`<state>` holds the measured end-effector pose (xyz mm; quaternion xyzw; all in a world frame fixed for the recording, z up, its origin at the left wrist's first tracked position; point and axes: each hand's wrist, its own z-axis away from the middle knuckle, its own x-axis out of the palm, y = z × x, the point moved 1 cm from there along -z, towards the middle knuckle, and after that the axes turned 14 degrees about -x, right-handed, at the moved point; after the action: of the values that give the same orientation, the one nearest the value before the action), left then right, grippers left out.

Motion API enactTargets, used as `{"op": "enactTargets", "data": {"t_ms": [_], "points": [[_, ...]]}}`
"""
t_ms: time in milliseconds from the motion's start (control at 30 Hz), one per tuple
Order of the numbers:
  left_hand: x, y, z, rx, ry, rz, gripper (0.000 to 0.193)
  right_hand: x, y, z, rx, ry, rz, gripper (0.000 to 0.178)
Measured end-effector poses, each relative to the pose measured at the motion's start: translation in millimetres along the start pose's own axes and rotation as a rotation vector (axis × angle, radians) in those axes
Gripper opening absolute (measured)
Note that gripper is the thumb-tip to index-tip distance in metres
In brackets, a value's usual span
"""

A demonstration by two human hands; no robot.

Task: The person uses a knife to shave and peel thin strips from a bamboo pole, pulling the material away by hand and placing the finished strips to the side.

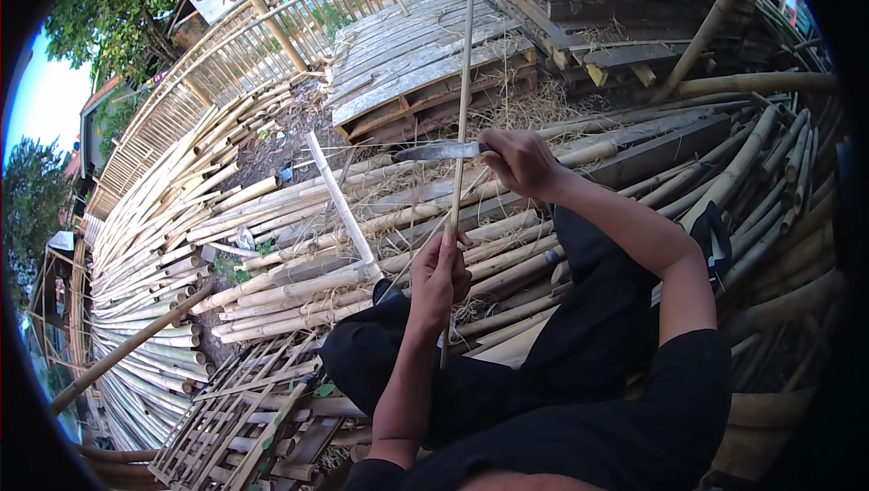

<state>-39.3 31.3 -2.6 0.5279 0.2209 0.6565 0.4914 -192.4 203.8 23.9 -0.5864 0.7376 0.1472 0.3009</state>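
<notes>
A long, thin bamboo strip (464,84) runs up and away from my lap past the top of the view. My left hand (439,274) is closed around its lower part, with the thumb lying along it. Farther up, my right hand (523,162) grips a knife, its handle hidden in the fingers. The knife's blade (441,152) points left and crosses the strip, apparently against it. Pale curled shavings (534,102) lie over the bamboo poles ahead of me.
Bamboo poles (317,287) are stacked around my legs, with more fanned out at left (149,238). Ahead lie a wooden pallet (416,47) and stacked dark planks (625,16). A bamboo fence (235,47) stands behind, and a slatted bamboo panel (240,428) lies at lower left.
</notes>
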Motion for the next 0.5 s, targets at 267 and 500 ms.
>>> {"op": "enactTargets", "data": {"t_ms": [267, 500], "points": [[-5, 6, 17, -0.092, -0.057, 0.062, 0.027, -1, 64, -3, 0.084, 0.126, 0.090, 0.037], [-19, 4, 17, 0.061, 0.060, -0.073, 0.027, -65, 96, -14, 0.677, 0.580, -0.160, 0.042]]}}
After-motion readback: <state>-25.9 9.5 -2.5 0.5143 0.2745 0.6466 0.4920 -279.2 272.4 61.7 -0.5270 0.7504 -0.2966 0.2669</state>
